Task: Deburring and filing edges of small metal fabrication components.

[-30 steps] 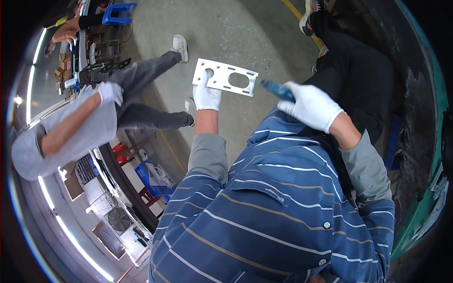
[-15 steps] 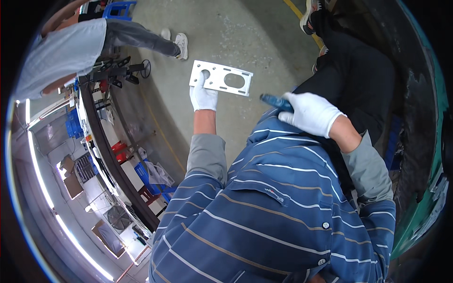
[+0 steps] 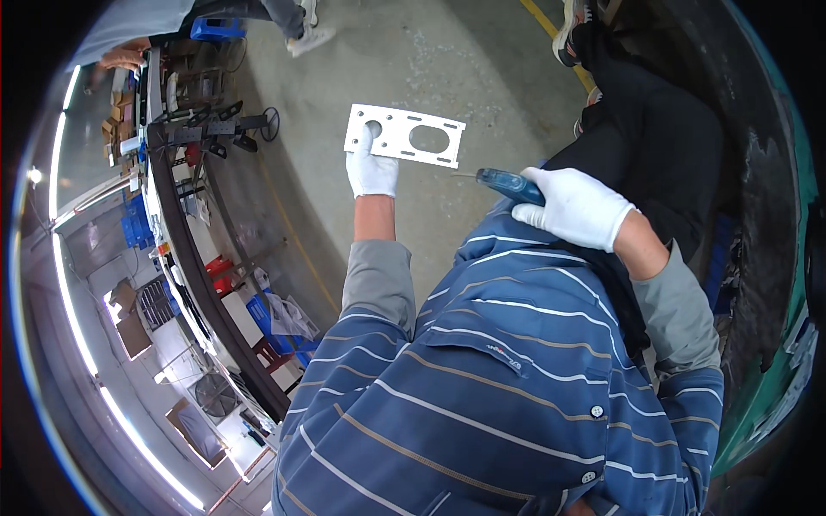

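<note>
My left hand (image 3: pixel 373 174), in a white glove, grips the near left end of a flat white metal plate (image 3: pixel 398 135). The thumb lies over the plate's face by a round hole, and the fingers are hidden behind it. An oval cutout, several short slots and small round studs or holes show on the plate. Closed in a white glove, my right hand (image 3: pixel 575 209) holds a blue-handled tool (image 3: pixel 509 184) with a thin metal shaft. That shaft points left toward the plate's lower right corner, a small gap apart from it. The exact kind of tool cannot be told.
Black-trousered legs (image 3: pixel 641 129) extend at the right beside a green and black surface (image 3: pixel 770 249). On the left runs a long dark-edged bench (image 3: pixel 215 301). Beyond it another person's grey sleeve (image 3: pixel 129 26) and shoe (image 3: pixel 311 40) show, near a blue stool (image 3: pixel 217 29).
The tool has turned so its thin shaft now shows, and my right hand has shifted slightly right and down. The plate has shifted slightly. The other person has moved toward the upper edge.
</note>
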Demonstrator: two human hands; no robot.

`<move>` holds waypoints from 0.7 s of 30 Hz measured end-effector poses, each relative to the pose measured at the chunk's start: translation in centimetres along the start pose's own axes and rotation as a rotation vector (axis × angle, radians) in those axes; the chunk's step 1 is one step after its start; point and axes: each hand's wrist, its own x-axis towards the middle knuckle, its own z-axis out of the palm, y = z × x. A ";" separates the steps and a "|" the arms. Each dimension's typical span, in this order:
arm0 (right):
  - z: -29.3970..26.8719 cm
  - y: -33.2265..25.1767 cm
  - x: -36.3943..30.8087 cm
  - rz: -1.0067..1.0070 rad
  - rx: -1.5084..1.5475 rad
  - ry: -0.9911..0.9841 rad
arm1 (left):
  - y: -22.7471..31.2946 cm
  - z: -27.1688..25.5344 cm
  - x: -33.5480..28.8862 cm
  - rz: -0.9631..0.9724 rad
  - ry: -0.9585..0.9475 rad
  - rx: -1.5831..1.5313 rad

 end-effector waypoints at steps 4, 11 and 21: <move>1.0 -0.7 0.1 -0.088 -0.010 -0.004 | -0.6 -0.5 0.0 0.033 -0.002 0.124; 0.3 -1.3 0.5 -0.157 0.130 -0.038 | -2.6 -1.9 -0.1 0.054 -0.020 0.321; -0.4 -2.1 -0.3 -0.059 0.212 -0.152 | -2.9 -0.9 0.4 0.197 0.055 0.539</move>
